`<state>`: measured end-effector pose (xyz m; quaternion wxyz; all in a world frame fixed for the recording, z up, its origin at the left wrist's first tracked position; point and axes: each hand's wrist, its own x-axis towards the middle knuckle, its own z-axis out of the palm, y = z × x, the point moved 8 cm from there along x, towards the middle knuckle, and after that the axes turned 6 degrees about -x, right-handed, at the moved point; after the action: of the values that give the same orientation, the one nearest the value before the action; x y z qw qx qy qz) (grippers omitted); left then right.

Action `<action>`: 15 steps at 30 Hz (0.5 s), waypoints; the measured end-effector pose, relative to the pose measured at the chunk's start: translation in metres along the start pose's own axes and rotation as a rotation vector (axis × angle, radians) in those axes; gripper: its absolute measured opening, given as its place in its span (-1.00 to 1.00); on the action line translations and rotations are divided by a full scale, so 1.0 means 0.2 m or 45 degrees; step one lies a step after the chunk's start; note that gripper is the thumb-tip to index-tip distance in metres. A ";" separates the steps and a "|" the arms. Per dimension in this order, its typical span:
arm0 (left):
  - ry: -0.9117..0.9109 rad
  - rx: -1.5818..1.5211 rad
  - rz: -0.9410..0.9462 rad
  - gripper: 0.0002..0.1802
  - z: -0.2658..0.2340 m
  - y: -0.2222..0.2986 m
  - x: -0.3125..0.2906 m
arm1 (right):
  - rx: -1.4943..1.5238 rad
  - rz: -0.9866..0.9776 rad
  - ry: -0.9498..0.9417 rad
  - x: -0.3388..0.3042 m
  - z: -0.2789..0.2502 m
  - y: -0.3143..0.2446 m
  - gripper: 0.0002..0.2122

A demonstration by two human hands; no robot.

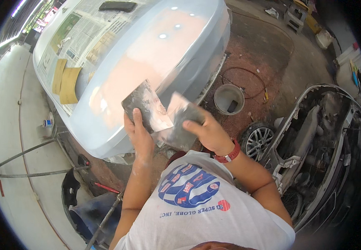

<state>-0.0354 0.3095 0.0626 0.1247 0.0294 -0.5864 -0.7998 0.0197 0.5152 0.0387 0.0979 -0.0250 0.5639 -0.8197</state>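
My left hand [140,135] is closed on a flat, dark rectangular putty plate [142,109] smeared with pinkish filler, the thumb lying on its face. My right hand [211,131] grips a dark flat putty spreader [182,121], also streaked pink and blurred by motion. The spreader meets or overlaps the plate's lower right edge; whether they touch I cannot tell. Just beyond both hands is a pale grey car body [84,129] with a broad pink filler patch [147,54]. My right wrist has a red watch.
Newspaper [105,31] masks the car's glass, with yellowish sheets [69,85] and a dark block [118,6] on top. A bucket [229,99] stands on the reddish mat. To the right are a wheel [258,139] and a large car part [313,137]; metal bars [34,175] are at left.
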 end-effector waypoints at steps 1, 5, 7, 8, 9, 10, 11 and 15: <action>-0.027 0.085 0.087 -0.51 0.01 0.02 0.01 | -0.409 -0.064 -0.077 -0.02 0.01 -0.05 -0.45; -0.110 -0.183 -0.145 -0.51 0.07 0.03 0.03 | -0.817 -0.137 -0.166 0.00 -0.18 -0.08 -0.54; -0.357 -0.020 -0.480 -0.51 0.07 -0.12 -0.03 | -0.232 -0.151 0.068 0.02 -0.31 -0.14 -0.60; -0.483 0.067 -0.653 -0.51 0.08 -0.17 -0.09 | 0.065 -0.153 0.189 0.01 -0.38 -0.15 -0.63; -0.652 0.039 -0.807 -0.48 0.12 -0.18 -0.17 | 0.248 -0.064 0.153 0.00 -0.39 -0.16 -0.67; -0.584 -0.069 -0.780 -0.47 0.13 -0.18 -0.16 | 0.164 -0.026 0.089 0.00 -0.38 -0.12 -0.67; -0.527 -0.168 -0.758 -0.46 0.14 -0.18 -0.15 | 0.088 0.005 0.039 0.00 -0.38 -0.04 -0.67; -0.139 -0.166 -0.312 -0.34 0.07 -0.14 -0.05 | 0.209 0.067 0.287 -0.01 -0.48 0.28 -0.68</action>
<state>-0.0334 0.3329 0.0403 -0.0044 0.0490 -0.5311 -0.8459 0.0141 0.5851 -0.0489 0.0570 0.0903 0.5028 -0.8578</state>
